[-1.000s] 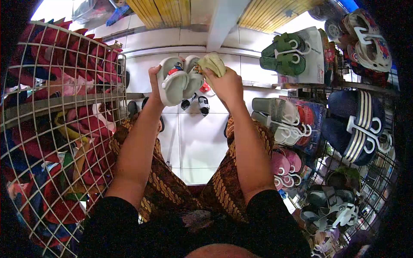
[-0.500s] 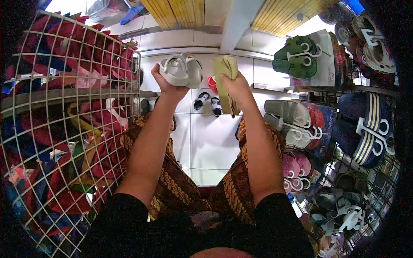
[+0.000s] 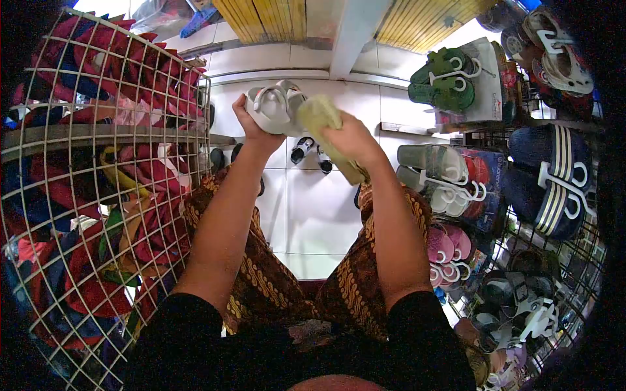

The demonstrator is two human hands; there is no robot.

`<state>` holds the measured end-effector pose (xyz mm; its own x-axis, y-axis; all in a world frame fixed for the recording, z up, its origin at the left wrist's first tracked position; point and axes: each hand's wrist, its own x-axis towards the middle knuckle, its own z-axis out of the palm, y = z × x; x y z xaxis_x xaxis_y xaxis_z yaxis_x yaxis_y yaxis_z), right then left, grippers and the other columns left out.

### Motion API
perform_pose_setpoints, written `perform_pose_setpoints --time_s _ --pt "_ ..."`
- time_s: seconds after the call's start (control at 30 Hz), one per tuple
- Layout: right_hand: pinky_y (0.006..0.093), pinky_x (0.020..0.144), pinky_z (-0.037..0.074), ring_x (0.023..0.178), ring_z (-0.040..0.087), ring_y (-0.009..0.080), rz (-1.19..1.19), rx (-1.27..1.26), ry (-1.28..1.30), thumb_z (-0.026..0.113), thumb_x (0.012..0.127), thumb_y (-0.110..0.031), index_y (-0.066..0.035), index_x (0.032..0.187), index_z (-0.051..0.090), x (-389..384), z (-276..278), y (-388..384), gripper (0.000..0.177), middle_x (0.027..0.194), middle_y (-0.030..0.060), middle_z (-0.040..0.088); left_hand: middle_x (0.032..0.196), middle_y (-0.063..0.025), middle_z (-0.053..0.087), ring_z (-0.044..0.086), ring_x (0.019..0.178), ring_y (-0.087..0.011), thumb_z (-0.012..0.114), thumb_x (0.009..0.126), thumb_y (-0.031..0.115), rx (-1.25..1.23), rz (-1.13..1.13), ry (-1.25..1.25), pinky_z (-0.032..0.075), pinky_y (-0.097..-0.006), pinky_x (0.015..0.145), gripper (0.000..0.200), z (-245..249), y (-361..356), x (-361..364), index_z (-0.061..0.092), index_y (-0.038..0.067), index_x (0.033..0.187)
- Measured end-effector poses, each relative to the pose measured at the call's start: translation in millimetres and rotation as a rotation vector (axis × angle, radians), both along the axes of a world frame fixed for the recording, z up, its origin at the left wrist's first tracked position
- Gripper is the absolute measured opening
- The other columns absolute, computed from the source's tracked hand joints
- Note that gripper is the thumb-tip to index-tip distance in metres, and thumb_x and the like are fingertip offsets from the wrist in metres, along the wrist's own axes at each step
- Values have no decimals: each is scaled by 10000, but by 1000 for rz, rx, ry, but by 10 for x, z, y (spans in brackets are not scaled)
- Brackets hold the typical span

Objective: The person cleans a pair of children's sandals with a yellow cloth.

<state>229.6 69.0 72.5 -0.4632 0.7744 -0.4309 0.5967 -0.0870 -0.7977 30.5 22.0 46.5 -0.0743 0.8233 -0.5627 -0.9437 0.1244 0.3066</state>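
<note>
A pair of white sandals (image 3: 272,112) is held up in front of me, with my left hand (image 3: 255,130) closed under and around them. My right hand (image 3: 352,140) grips a folded yellow-green cloth (image 3: 321,116), slightly blurred by motion. The cloth's upper end overlaps the right edge of the sandals in this view, while its lower end hangs below my fingers. Beneath the hands, a pair of black and white sandals (image 3: 302,150) stands on the white tiled floor (image 3: 319,208).
At my left rises a wire grid rack (image 3: 104,140) full of dark red and blue items. To the right hang green sandals (image 3: 450,81), grey sandals (image 3: 433,163), pink sandals (image 3: 448,244) and navy striped slides (image 3: 554,182) on white hangers. Yellow slatted panels (image 3: 261,19) stand ahead.
My right hand has swung the cloth left, from beside the white sandals to against their right edge in view, and tilted it. My left hand stays nearly in place.
</note>
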Motion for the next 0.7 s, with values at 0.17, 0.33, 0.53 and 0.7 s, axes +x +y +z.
perform_pose_setpoints --time_s 0.17,0.33,0.53,0.7 --pt "421 898 503 1045 639 373 -142 109 305 639 831 -270 -113 1290 527 -33 -80 -13 497 1103 209 663 1094 -82 641 603 1010 -271 395 827 640 88 -10 236 494 -442 880 655 -273 57 42 590 116 1168" --pt "392 880 498 997 648 356 18 101 -4 623 834 -175 -80 1291 509 -115 149 -65 480 1061 204 668 1095 -94 648 616 1012 -244 399 833 623 118 -69 339 503 -409 874 653 -334 44 77 586 94 1166" --pt "379 839 513 929 663 312 -36 24 79 608 820 -153 -38 1265 518 -120 -56 -108 468 1033 171 672 1105 -98 631 609 1008 -225 408 835 577 162 -137 464 490 -379 897 638 -454 48 60 557 71 1193" --pt "335 730 538 812 649 187 -45 -193 250 611 829 -96 -13 1242 531 -104 -80 -89 429 972 98 651 1116 -108 619 602 1020 -231 414 837 564 201 -100 516 476 -373 918 648 -506 33 84 534 56 1221"
